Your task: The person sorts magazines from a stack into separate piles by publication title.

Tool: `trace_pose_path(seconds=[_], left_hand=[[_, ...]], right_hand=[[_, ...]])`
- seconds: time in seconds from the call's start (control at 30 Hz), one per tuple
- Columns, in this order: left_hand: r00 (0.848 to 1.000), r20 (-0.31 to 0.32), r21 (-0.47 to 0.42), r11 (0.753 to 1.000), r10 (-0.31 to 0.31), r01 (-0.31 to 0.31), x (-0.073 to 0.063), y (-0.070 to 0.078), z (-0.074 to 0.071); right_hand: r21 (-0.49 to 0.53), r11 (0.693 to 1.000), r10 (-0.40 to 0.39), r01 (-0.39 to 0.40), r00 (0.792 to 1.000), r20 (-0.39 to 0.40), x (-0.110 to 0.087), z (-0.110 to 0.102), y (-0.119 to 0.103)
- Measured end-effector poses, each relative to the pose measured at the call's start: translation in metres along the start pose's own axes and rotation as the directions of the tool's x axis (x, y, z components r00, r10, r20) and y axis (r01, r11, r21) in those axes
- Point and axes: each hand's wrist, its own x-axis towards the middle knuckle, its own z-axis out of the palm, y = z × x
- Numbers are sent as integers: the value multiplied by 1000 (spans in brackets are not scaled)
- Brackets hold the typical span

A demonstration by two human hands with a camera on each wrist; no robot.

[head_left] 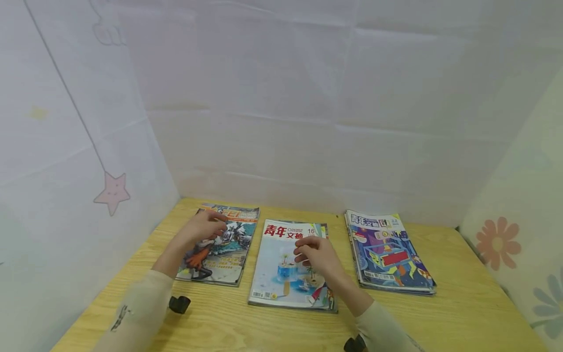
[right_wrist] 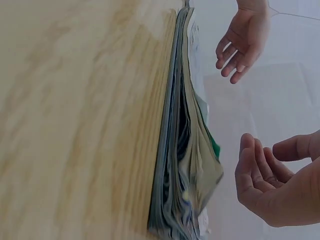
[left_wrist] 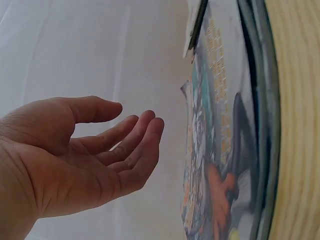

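Observation:
My left hand (head_left: 202, 230) hovers over the left stack of magazines (head_left: 224, 266), whose top cover shows grey robot figures and an orange shape. In the left wrist view, a gap separates its loosely bent fingers (left_wrist: 142, 150) from that cover, and nothing is held. Above the middle stack of magazines (head_left: 268, 269) is my right hand (head_left: 323, 256), its fingers relaxed and holding nothing. That top cover is pale blue with red characters and the number 16. From the side, the right wrist view shows the middle stack's page edges (right_wrist: 187, 135) bulging and uneven, apart from the hand.
A third stack of magazines (head_left: 391, 254), with a purple and blue cover, lies on the right of the wooden table (head_left: 466, 293). White printed cloth (head_left: 308, 122) rises behind the table and along both sides. Black straps or mounts (head_left: 179, 304) sit near both wrists.

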Motion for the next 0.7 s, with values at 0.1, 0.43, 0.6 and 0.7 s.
trace_pose_path(seconds=[0.1,0.43,0.6,0.7], left_hand=[[1000,-20,72,997,-6,7,1,4,13],[999,52,8,1000,17,-17,1,14,54],[995,104,-125,992,-5,19,1,15,67],[990,136,-246,966,-42,75,2,14,73]], right_hand=[[-31,999,-24,22,998,-53,-3,-7,-1],[-238,971,-50,17,990,-134,3,-26,6],[-378,926,-24,-27,991,-131,5,-39,9],[-397,917,-9,-41,992,-124,5,-45,11]])
